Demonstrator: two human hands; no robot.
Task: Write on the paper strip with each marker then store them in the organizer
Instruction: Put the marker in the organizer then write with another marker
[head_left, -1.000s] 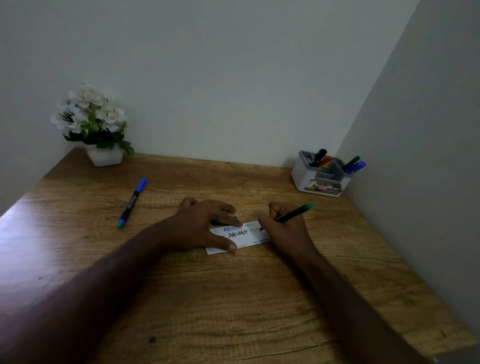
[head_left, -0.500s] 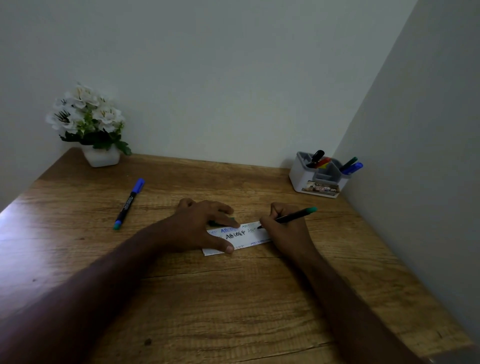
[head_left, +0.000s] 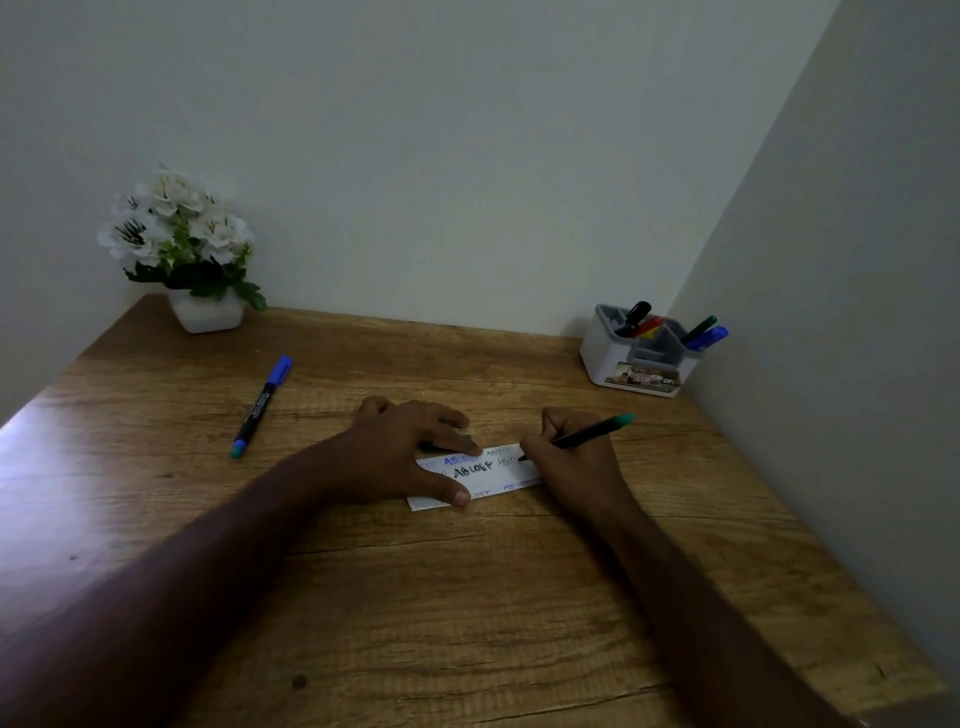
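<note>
My right hand (head_left: 574, 467) fingers grip the green marker (head_left: 589, 434), tip on the paper strip (head_left: 485, 475). My left hand (head_left: 400, 452) fingers spread flat, pinning the strip to the counter (head_left: 467, 597).

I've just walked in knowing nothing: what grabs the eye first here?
Two bare hands at the centre of the wooden desk: the left hand pins a white paper strip covered in lettering, the right hand writes on it with a green-capped black marker. A blue-capped marker lies loose far left; a white flower pot and grey desk organizer fill the back corners.

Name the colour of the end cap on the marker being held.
Green, on the marker in the right hand; head view.
</note>
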